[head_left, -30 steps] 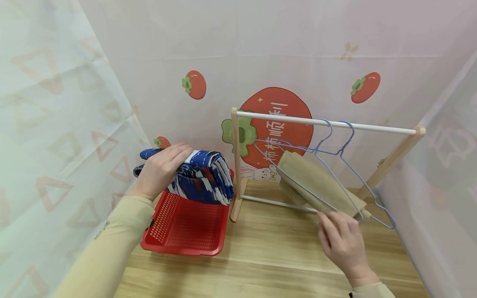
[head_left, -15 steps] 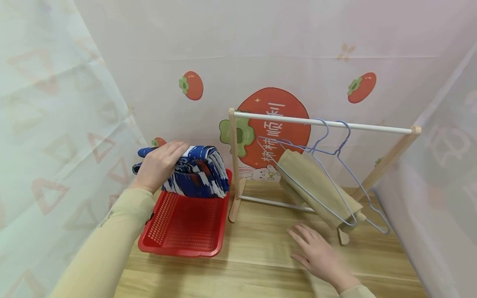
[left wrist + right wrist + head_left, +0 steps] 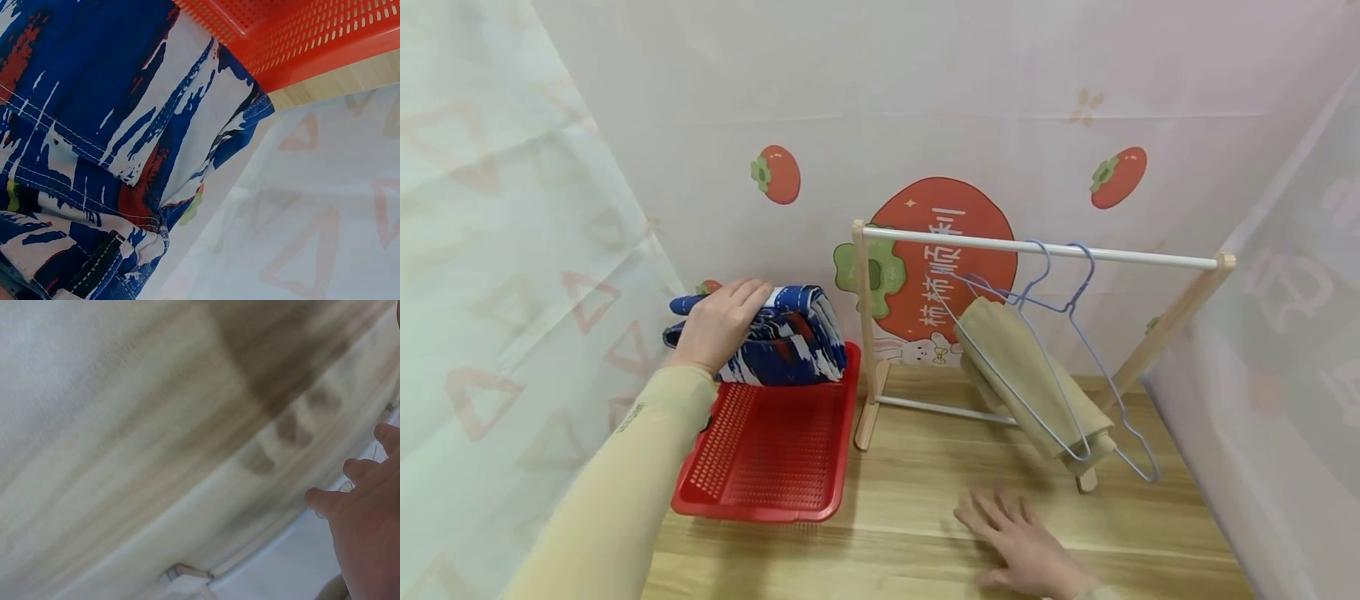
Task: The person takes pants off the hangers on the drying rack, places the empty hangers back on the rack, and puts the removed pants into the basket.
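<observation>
In the head view my left hand (image 3: 718, 325) grips a folded garment (image 3: 786, 346) with blue, white and red streaks, its fingers lying over the top. The bundle is above the back part of a red plastic basket (image 3: 752, 511). Stitched seams of the garment (image 3: 94, 94) fill much of the left wrist view; the left thumb is hidden. My right hand (image 3: 1018, 537) is above the wooden table, fingers spread and holding nothing. Beyond it, a folded khaki garment (image 3: 1030, 375) hangs over a tilted blue wire hanger (image 3: 1043, 262). A second blue hanger (image 3: 1108, 362) is right beside it.
Both hangers hook over the white rod (image 3: 955, 242) of a small rack with wooden uprights (image 3: 868, 317). A lower bar (image 3: 936, 408) joins the rack near the table (image 3: 917, 500). Printed cloth walls (image 3: 722, 75) close in the back and both sides.
My right hand has let go near the khaki garment's hanger and moved left and toward me, fingers spreading. That hanger tilts more steeply. The left hand still holds the streaked garment, shifted slightly back.
</observation>
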The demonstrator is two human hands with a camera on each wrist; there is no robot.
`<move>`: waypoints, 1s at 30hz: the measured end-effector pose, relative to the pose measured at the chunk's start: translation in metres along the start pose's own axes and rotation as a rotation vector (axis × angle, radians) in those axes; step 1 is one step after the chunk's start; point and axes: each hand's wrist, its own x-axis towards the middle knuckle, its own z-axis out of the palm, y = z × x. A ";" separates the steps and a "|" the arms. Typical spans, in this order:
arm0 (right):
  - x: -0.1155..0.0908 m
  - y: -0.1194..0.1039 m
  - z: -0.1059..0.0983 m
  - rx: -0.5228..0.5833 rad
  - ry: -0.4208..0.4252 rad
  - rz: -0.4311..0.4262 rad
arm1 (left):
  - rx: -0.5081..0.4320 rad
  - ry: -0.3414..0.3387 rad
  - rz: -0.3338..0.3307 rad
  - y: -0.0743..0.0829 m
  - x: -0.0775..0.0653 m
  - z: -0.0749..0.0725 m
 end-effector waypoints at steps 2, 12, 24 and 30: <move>-0.001 -0.001 0.004 -0.009 -0.003 -0.008 | 0.002 -0.021 -0.015 -0.001 0.000 0.003; -0.003 0.000 0.021 -0.041 -0.035 -0.079 | 0.034 0.003 -0.041 -0.003 0.001 0.015; -0.007 0.008 0.037 -0.017 0.015 -0.101 | 0.047 0.006 -0.005 -0.011 0.010 0.028; -0.006 0.008 0.038 0.024 0.007 -0.110 | 0.078 0.053 0.064 -0.015 0.023 0.037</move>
